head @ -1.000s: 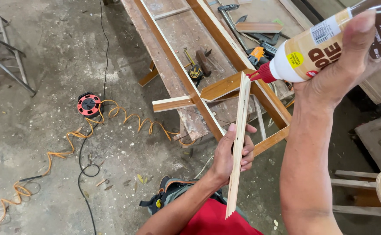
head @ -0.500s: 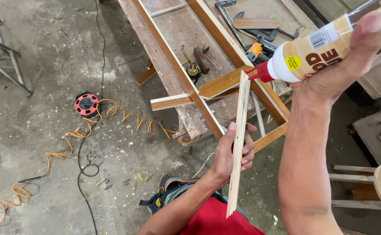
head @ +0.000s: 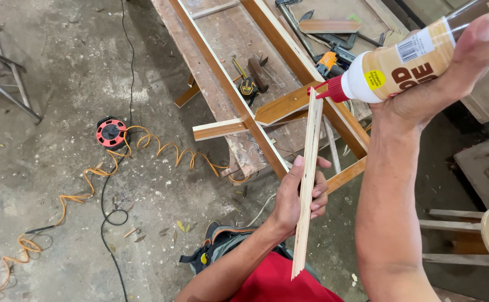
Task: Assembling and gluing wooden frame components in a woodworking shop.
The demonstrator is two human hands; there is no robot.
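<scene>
1. The long wooden workbench [head: 222,67] runs across the concrete floor ahead of you, tools lying on it.
2. Your left hand [head: 300,196] is closed around a thin wood strip [head: 309,179], held nearly upright.
3. Your right hand [head: 440,84] grips a tilted glue bottle [head: 401,64].
4. Its red nozzle [head: 328,90] touches the strip's top end.

A single head-worn camera looks steeply down from the person's own eye level. It sits close to the left hand [head: 300,198] and right hand [head: 440,84], which fill the near right. The workbench [head: 222,72] and concrete floor [head: 60,184] lie farther below.
</scene>
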